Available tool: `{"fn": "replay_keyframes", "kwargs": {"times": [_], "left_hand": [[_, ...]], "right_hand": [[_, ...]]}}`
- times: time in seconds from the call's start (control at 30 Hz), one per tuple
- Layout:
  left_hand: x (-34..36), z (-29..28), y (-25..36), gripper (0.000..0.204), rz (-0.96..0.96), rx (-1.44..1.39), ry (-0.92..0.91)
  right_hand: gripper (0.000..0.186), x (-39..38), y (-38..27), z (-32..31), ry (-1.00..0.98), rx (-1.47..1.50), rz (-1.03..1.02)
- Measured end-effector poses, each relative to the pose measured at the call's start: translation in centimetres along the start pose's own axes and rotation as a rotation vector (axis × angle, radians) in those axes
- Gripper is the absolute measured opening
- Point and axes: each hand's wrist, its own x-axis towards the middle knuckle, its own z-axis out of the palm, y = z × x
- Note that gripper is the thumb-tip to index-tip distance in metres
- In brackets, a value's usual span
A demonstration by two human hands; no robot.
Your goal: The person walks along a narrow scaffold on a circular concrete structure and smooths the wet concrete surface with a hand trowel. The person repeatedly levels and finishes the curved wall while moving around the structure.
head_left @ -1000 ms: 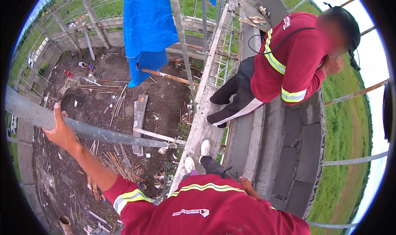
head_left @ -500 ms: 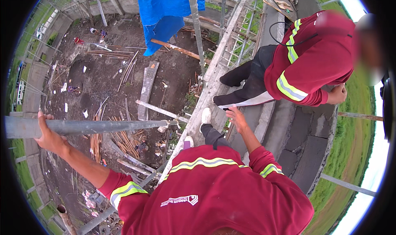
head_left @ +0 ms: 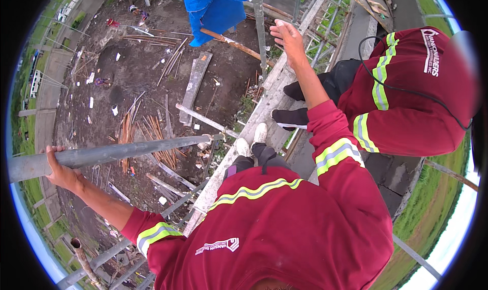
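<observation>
From up here I look down past a pale concrete ledge [head_left: 208, 198] onto dark, littered ground [head_left: 152, 94], with a green field [head_left: 429, 203] beyond the other side. The person stands with white shoes [head_left: 260, 133] on the ledge, facing along it.

The gray pipe runs out from the ledge's left edge, over the drop, and the left hand [head_left: 63, 173] is on this gray pipe [head_left: 127, 148] near its far left end. Thumb and fingers wrap it, fingertips showing past the upper side; the underside is hidden, so I cannot tell how tight the grip is. It looks to me like a steadying hold, the arm stretched wide for balance. A coupler [head_left: 217, 137] at the pipe's other end seems to fix it beside the ledge.

The right hand [head_left: 288, 40] is raised with fingers loosely spread and bent, gripping nothing, near an upright pole [head_left: 258, 25]; they look apart. A co-worker's sleeve [head_left: 401, 132] shows close on the right.

Below, reddish sticks [head_left: 127, 142] lie bunched, perhaps sorted to keep them together, near a long board [head_left: 195, 89]. A blue tarp [head_left: 216, 7] hangs beyond. I make out no container for certain; the rusty tube [head_left: 85, 264] at lower left has a hollow mouth, its inside too dark to read.
</observation>
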Motion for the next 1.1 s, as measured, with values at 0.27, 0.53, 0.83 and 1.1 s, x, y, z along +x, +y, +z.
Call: {"fn": "replay_keyframes", "kwargs": {"times": [0.27,0.53,0.83,1.1], "left_hand": [[-0.1,-0.3,-0.3,0.043,-0.031,-0.032,0.012],[-0.1,-0.5,0.0,0.032,-0.039,0.009,0.044],[0.2,-2.4,-0.3,0.03,-0.038,0.133,0.204],[1.4,-5.5,-1.8,0.04,-0.054,0.25,0.259]], "right_hand": [[0.055,9.4,-7.1,2.3,-0.043,-0.106,-0.244],[0.089,30.3,-11.7,6.0,0.152,-0.65,-0.707],[0.091,41.2,-12.9,11.0,0.107,-0.474,-0.603],[0.067,41.4,-11.4,10.1,-0.117,-0.277,-0.401]]}}
